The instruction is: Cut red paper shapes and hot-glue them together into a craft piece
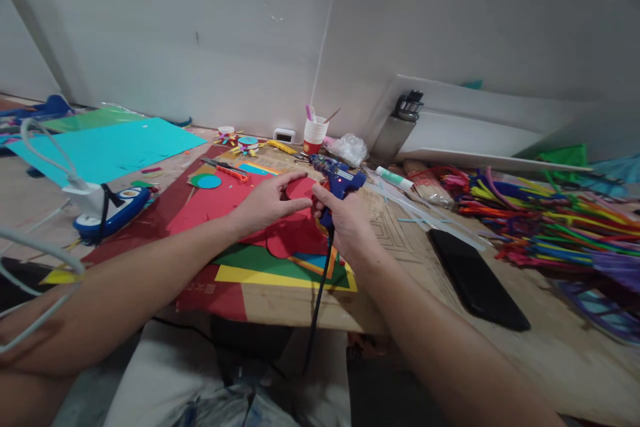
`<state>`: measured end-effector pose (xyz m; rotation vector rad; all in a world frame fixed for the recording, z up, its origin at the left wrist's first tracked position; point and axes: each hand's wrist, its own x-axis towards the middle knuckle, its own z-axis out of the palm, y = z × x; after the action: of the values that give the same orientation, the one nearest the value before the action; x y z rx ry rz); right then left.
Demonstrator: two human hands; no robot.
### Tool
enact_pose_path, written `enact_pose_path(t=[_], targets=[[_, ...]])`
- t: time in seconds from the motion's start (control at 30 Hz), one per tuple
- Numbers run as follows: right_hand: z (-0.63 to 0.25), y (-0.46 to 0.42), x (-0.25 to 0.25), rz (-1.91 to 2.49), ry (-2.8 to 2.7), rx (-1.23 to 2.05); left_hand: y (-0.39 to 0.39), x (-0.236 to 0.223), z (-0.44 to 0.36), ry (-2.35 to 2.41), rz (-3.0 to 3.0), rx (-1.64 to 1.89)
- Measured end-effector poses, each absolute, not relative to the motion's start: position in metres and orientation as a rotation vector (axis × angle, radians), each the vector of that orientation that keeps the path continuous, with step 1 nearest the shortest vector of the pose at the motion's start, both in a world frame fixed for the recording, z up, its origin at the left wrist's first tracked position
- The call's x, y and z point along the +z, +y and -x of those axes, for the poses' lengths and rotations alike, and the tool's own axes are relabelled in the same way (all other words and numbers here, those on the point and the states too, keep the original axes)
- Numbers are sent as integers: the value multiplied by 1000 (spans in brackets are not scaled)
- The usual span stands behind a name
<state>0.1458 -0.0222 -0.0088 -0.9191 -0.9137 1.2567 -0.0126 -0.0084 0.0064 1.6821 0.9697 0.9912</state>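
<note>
A blue hot glue gun [341, 180] with a small red light is gripped in my right hand [345, 213]. Its black cord [321, 293] runs down over the table's front edge. My left hand [267, 203] has its thumb and fingers apart, just left of the glue gun. A round red paper piece [301, 188] shows between that thumb and forefinger; whether they touch it I cannot tell. Beneath both hands lie red paper sheets [200, 210], with green paper [250, 259] and yellow paper [280, 278] under them. An orange-handled cutter [233, 172] rests beyond my left hand.
Left: a blue power strip [113, 213] with a white plug and looping cable, and a cyan sheet [120, 143]. Behind: paper cups [315, 133] and a dark bottle [397, 127]. Right: a glue stick [394, 178], a black phone [475, 279], many coloured pipe cleaners [545, 220].
</note>
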Motion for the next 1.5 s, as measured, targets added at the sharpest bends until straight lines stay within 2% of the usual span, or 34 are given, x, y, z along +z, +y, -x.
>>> enact_pose_path(t=[0.33, 1.03, 1.5], targets=[[-145, -26, -5, 880, -981, 1239, -7, -3, 11, 711, -1401, 940], [-149, -23, -11, 953, -1103, 1143, -7, -4, 9, 700, -1389, 764], [-152, -22, -8, 946, -1026, 1177, -1, -6, 15, 802, -1392, 964]])
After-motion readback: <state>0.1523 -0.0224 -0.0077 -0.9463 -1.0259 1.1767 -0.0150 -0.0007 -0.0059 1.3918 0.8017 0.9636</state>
